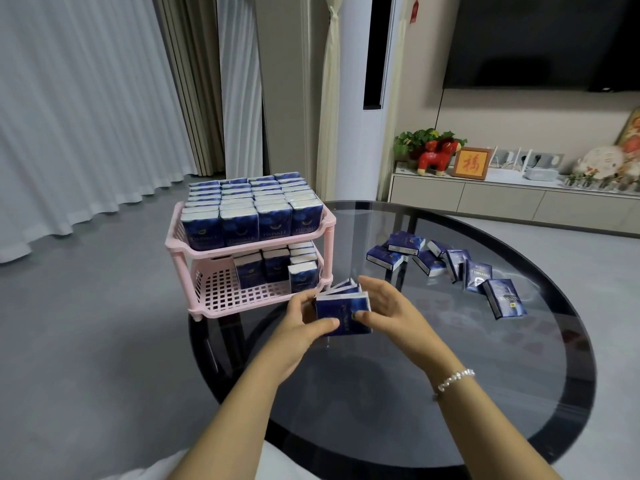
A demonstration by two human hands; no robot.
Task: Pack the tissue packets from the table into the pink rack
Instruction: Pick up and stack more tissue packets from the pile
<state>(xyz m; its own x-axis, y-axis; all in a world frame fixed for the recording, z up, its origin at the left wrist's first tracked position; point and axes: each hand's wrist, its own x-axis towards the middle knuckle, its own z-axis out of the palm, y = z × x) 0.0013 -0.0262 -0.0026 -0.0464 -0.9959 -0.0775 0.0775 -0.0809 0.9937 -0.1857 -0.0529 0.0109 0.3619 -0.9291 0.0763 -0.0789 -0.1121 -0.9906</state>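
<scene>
A pink two-tier rack (194, 249) stands on the left edge of the round glass table (450, 393). Its top tier is packed with upright dark blue tissue packets (239, 227). On the lower tier, several packets (277, 268) stand at the right; the left part is bare grid. Both hands hold a small stack of tissue packets (343, 313) just in front of the rack's lower right corner: my left hand (304, 323) grips its left side, my right hand (384, 306) its right side. Several loose packets (446, 268) lie scattered on the table to the right.
Grey floor and pale curtains lie to the left beyond the table edge. A low cabinet (502, 199) with a red toy horse (438, 157), a framed picture and a router stands at the back right under a wall television (540, 39).
</scene>
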